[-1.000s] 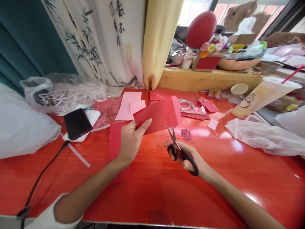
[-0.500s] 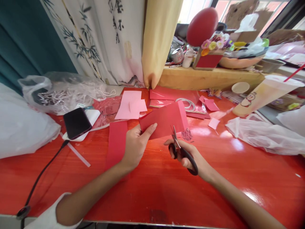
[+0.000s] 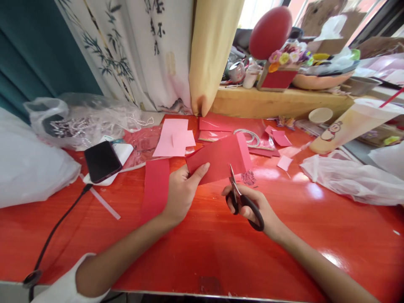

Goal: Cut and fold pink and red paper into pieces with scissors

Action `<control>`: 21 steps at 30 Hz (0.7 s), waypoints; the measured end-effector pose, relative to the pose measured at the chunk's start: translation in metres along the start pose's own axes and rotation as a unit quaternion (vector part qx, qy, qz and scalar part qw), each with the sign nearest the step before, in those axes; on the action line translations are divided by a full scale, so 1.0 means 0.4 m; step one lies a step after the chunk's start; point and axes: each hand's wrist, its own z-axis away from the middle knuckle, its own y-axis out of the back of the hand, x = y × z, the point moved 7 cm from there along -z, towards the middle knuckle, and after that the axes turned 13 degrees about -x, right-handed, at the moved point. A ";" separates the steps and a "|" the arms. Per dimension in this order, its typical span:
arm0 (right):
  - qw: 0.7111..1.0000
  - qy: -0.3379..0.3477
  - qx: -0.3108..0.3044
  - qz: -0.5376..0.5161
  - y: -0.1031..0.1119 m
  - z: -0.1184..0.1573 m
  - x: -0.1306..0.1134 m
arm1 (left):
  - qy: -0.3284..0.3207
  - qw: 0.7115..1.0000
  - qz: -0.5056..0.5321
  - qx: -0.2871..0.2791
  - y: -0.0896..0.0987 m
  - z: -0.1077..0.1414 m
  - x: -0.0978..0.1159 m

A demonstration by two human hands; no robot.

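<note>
My left hand [image 3: 183, 189] pinches the left end of a folded piece of red paper [image 3: 217, 160], thumb on top, holding it raised over the table. In my right hand [image 3: 252, 202] is a pair of scissors [image 3: 236, 194] with black handles, fingers through the loops. Their blades point up at the lower edge of the red paper, near its right end, and look nearly closed. Whether they bite into the paper I cannot tell. A strip of red paper [image 3: 155, 185] lies on the table beside my left hand, partly hidden by the wrist.
On the red table [image 3: 202, 252] lie pink paper [image 3: 171, 136], a phone [image 3: 102, 162] with a cable, and small paper scraps [image 3: 284, 163]. Plastic bags [image 3: 34, 160] stand left; another bag [image 3: 347, 179] lies right, near a tall drink cup [image 3: 350, 126]. A cluttered ledge [image 3: 284, 101] runs behind.
The scissor blades have drawn closer together as my right hand's fingers closed on the handles. The red paper and my left hand have hardly moved; the view has shifted slightly.
</note>
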 end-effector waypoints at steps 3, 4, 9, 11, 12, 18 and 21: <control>1.000 0.007 0.006 -0.001 0.000 0.000 0.005 | 0.000 1.000 0.006 -0.005 -0.001 -0.002 -0.003; 1.000 0.008 0.008 -0.003 0.000 0.000 0.007 | -0.001 1.000 0.009 -0.006 -0.001 -0.003 -0.003; 0.999 0.017 0.024 -0.013 -0.003 0.000 0.008 | 0.001 1.000 0.020 -0.012 -0.001 -0.006 -0.007; 0.999 0.021 0.029 -0.019 -0.005 0.001 0.007 | 0.001 1.000 0.020 -0.015 -0.001 -0.006 -0.008; 0.999 0.021 0.030 -0.021 -0.005 0.001 0.007 | 0.001 1.000 0.021 -0.017 -0.001 -0.007 -0.008; 0.998 0.015 0.038 -0.040 -0.005 0.001 0.015 | 0.004 1.000 0.023 -0.020 -0.002 -0.008 -0.009; 0.997 0.001 0.048 -0.053 -0.004 0.000 0.022 | 0.007 0.999 0.025 -0.024 -0.002 -0.009 -0.012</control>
